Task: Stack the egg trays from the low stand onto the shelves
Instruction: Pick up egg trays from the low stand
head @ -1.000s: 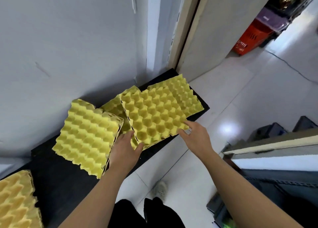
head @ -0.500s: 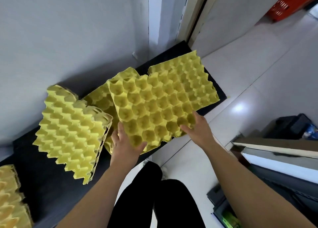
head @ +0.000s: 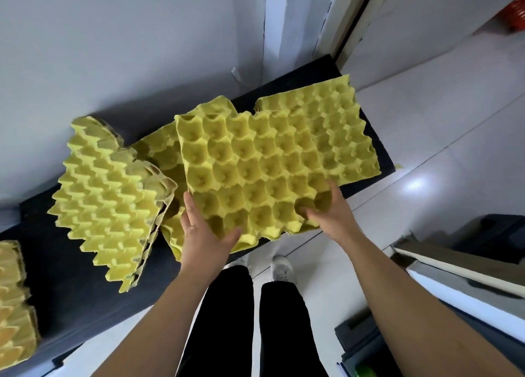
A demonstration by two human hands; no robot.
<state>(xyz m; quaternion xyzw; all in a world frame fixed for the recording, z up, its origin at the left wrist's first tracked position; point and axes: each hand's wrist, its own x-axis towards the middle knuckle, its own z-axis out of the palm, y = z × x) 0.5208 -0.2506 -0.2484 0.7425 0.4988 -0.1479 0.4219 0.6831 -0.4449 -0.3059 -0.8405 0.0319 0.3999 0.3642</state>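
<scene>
Both hands hold one yellow egg tray (head: 250, 172), cups up, raised above the low black stand (head: 71, 277). My left hand (head: 204, 234) grips its near left corner and my right hand (head: 329, 211) grips its near right edge. Under it lies another yellow tray (head: 341, 126) at the stand's right end. A third tray (head: 162, 152) peeks out beneath, partly hidden. A small stack of upturned trays (head: 110, 197) leans on the stand to the left. More trays (head: 14, 314) sit at the far left edge.
A white wall (head: 113, 49) rises directly behind the stand. White shelf boards (head: 466, 280) jut in at the right, with dark boxes (head: 360, 345) below. My legs and white shoes (head: 281, 268) stand on the tiled floor. A red basket (head: 515, 10) shows at top right.
The held tray has come up off the pile and toward me. My hands closed further onto its near edge, and my view has moved closer over the stand.
</scene>
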